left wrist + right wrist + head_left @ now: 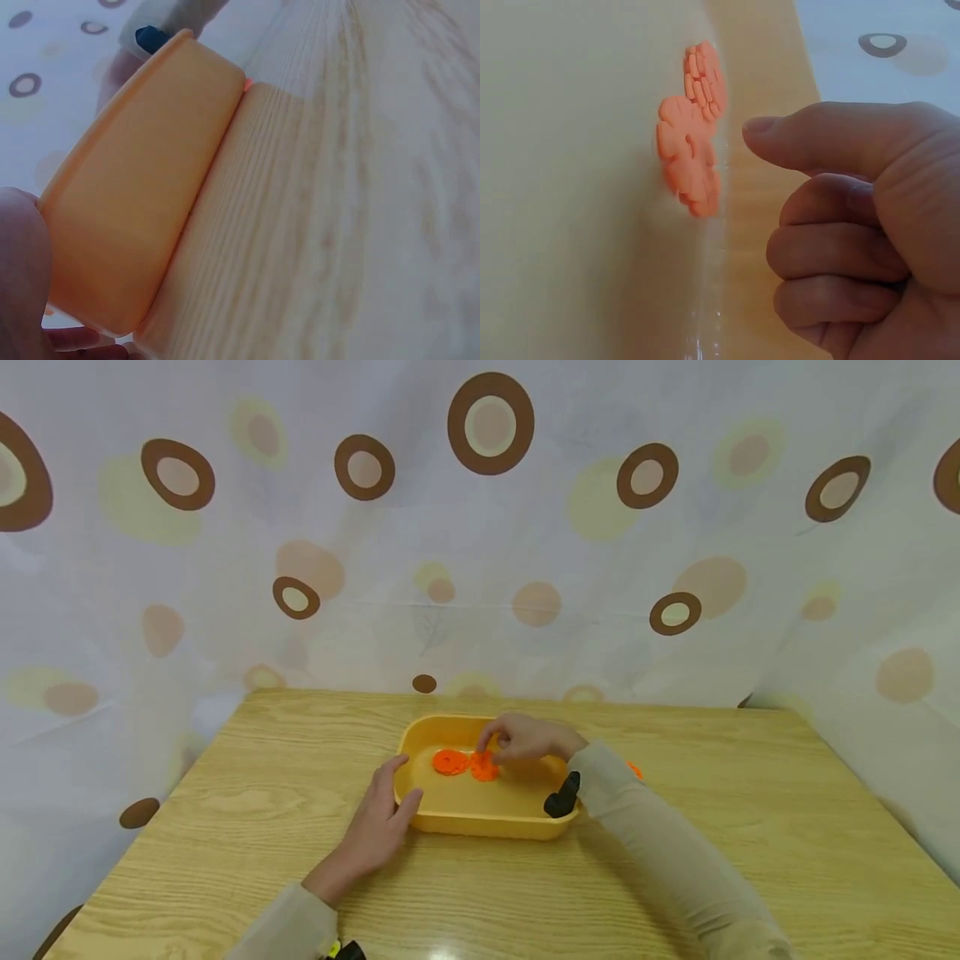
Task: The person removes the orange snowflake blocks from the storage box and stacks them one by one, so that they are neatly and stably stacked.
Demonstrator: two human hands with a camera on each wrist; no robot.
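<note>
A yellow plastic tray rests on the wooden table. My left hand holds its near left corner, thumb over the rim and fingers along the left side; the left wrist view shows fingertips round the tray's end. Two orange flower-shaped pieces lie inside: a round layered one on the left, and beside it a flower with rounded petals. Over the right-hand flower reaches my right hand. In the right wrist view, one digit points toward the pieces with a gap before them, the other fingers are curled, and nothing shows in their grasp.
Another orange piece shows on the table right of the tray, partly hidden by my right sleeve. A white cloth with brown and beige circles hangs behind the table and along its sides.
</note>
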